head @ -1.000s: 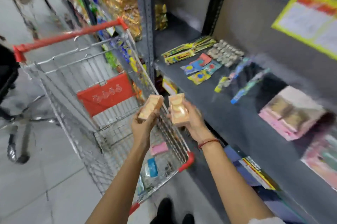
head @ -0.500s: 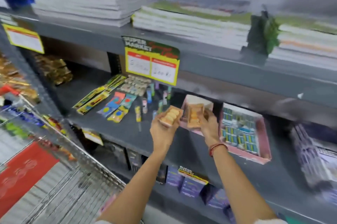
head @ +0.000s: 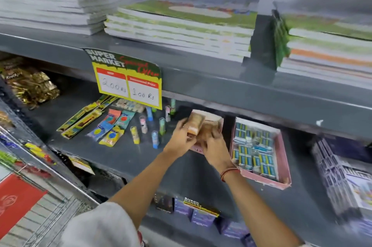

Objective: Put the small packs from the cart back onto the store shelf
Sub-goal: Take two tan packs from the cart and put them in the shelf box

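Both my hands reach into the grey middle shelf (head: 124, 158). My left hand (head: 180, 139) grips a small tan pack (head: 196, 124), held upright at the left edge of a pink display box (head: 216, 121). My right hand (head: 214, 147) is closed over a second tan pack (head: 208, 129), low inside that box; the pack is blurred and mostly hidden by my fingers. A corner of the wire cart (head: 46, 212) with its red flap shows at the bottom left.
A second pink box (head: 281, 182) of blue packs sits right of my hands. Small upright tubes (head: 155, 139) and flat colourful packets (head: 112, 132) stand to the left. A yellow price sign (head: 128, 85) hangs from the upper shelf edge. Notebook stacks (head: 177, 27) lie above.
Both hands have moved forward from in front of the shelf into the pink box, carrying the two tan packs with them. The view has shifted slightly closer to the shelf.
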Motion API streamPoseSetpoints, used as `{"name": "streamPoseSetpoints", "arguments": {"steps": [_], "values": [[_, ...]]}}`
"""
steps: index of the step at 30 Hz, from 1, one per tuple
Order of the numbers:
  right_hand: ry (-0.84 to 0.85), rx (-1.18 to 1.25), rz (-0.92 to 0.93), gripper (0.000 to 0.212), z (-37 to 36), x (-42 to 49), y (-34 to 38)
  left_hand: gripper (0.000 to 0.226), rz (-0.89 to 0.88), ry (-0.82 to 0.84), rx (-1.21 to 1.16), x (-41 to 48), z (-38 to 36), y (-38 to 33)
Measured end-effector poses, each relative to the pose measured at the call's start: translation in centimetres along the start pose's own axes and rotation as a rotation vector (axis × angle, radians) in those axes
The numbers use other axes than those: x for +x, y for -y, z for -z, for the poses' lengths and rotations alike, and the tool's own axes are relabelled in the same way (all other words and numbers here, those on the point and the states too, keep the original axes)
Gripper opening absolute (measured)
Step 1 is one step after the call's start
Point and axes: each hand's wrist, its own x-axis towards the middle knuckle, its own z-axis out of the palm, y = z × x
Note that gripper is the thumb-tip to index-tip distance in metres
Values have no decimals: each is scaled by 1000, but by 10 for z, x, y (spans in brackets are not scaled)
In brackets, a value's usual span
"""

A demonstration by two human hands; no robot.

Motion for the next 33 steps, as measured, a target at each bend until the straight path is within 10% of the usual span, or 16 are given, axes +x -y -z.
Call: {"name": "streamPoseSetpoints", "arguments": {"steps": [9,33], "values": [[133,-206,42,65,1,16,-9,42,-191,38,712,14,0,3],[79,-400,111,39,16,19,-17,45,-242,28,724,-2,-4,7]]}}
